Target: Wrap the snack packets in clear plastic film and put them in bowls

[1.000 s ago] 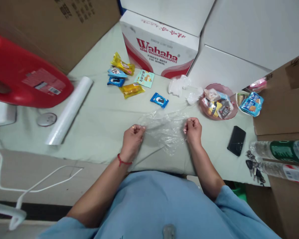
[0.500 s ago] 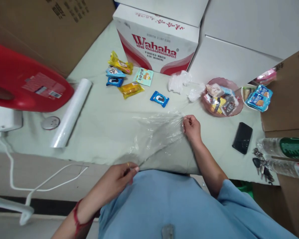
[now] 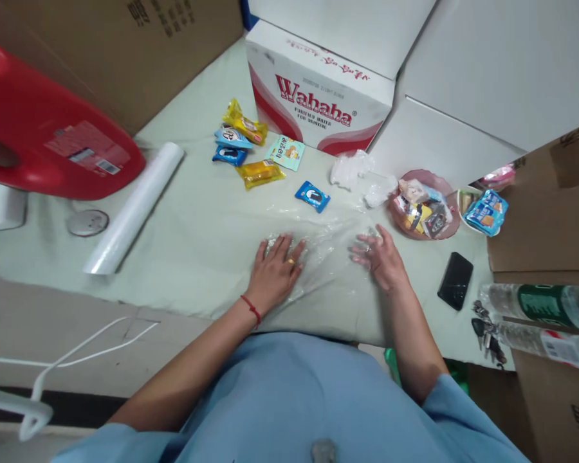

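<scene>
A thin clear plastic sheet (image 3: 321,257) lies wrinkled on the pale green tablecloth in front of me. My left hand (image 3: 276,270) rests flat on its left part, fingers spread and palm down. At its right side my right hand (image 3: 382,260) is open, fingers apart and slightly blurred, touching or just over the film. Beyond the sheet is a small blue snack packet (image 3: 312,196). Crumpled white plastic (image 3: 351,170) sits past my right hand, beside a pink glass bowl (image 3: 399,222) of wrapped snacks.
Left are a roll of clear film (image 3: 135,209), a red jug (image 3: 62,141) and a round disc (image 3: 87,223). Yellow snack packets (image 3: 260,173) and a Wahaha carton (image 3: 318,96) stand behind. Right are a black phone (image 3: 455,281), keys (image 3: 487,337) and plastic bottles (image 3: 540,305).
My left hand has let go of the sheet's near corner, moved forward and flattened onto it. My right hand has opened from its pinch on the sheet's edge. The view has shifted slightly.
</scene>
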`<state>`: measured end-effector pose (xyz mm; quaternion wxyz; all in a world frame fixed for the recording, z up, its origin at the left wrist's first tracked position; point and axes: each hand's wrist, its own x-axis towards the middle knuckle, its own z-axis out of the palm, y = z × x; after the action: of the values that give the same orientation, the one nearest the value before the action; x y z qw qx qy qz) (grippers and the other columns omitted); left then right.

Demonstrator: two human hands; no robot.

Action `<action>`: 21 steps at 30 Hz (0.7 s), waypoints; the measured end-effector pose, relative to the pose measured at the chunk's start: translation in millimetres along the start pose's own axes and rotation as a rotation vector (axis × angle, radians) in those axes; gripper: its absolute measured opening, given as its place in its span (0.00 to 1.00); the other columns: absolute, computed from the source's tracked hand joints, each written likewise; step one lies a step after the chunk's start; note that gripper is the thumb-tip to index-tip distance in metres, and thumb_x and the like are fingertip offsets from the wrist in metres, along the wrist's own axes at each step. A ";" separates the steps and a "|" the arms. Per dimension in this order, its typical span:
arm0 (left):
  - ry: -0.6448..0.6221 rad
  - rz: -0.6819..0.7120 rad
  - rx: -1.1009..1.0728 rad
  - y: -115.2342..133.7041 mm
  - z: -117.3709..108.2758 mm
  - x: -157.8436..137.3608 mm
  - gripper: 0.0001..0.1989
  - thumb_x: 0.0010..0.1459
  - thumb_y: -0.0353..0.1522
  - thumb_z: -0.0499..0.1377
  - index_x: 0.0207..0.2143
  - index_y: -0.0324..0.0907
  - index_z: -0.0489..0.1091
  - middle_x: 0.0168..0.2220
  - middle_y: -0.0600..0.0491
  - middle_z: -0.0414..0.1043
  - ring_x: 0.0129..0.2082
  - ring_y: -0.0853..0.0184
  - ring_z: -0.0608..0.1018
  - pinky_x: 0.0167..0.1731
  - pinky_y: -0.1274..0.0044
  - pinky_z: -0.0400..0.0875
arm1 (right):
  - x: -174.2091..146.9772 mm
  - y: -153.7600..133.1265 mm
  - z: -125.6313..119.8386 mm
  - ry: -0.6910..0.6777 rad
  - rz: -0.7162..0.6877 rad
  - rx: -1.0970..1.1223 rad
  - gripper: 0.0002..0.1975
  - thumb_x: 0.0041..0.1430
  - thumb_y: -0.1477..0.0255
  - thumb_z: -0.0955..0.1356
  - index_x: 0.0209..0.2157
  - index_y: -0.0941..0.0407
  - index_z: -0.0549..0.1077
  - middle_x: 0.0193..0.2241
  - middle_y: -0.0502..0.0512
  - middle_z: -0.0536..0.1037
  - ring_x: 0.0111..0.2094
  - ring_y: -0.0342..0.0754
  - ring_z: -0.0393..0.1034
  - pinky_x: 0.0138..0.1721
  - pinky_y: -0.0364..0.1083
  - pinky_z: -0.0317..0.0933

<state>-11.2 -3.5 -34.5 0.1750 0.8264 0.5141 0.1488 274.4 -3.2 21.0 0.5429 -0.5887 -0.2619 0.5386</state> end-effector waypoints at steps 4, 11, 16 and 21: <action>0.005 -0.054 0.044 -4.5 -0.5 -2.6 0.30 0.74 0.40 0.48 0.74 0.45 0.58 0.76 0.39 0.54 0.76 0.48 0.60 0.73 0.45 0.39 | -20.6 18.5 -16.0 -0.101 0.151 -0.180 0.40 0.39 0.56 0.84 0.53 0.51 0.71 0.34 0.48 0.81 0.25 0.44 0.75 0.25 0.43 0.69; -0.007 -0.021 0.018 -25.7 -20.1 -4.3 0.28 0.75 0.40 0.45 0.72 0.46 0.62 0.74 0.40 0.60 0.74 0.51 0.62 0.72 0.47 0.45 | -35.2 20.1 -54.0 -0.045 0.159 -0.437 0.29 0.43 0.52 0.81 0.41 0.56 0.78 0.22 0.47 0.75 0.20 0.43 0.67 0.20 0.42 0.60; 0.119 -0.036 0.050 -31.2 -29.3 -4.0 0.26 0.74 0.39 0.48 0.70 0.48 0.66 0.74 0.43 0.60 0.77 0.51 0.56 0.74 0.48 0.39 | -34.6 2.9 -57.2 0.129 -0.099 -0.650 0.21 0.56 0.51 0.76 0.39 0.55 0.80 0.22 0.48 0.74 0.22 0.44 0.65 0.24 0.44 0.60; 0.033 -0.062 0.074 -39.2 -21.6 2.1 0.28 0.75 0.40 0.46 0.74 0.52 0.59 0.76 0.44 0.54 0.77 0.51 0.57 0.73 0.44 0.34 | -11.6 -14.5 -6.0 0.024 -0.304 -0.711 0.14 0.62 0.56 0.72 0.36 0.53 0.80 0.24 0.49 0.75 0.24 0.46 0.65 0.28 0.45 0.62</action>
<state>-50.7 17.5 -32.4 0.1404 0.8135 0.5473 0.1377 280.6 -11.8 37.3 0.3816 -0.7010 -0.5101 0.3208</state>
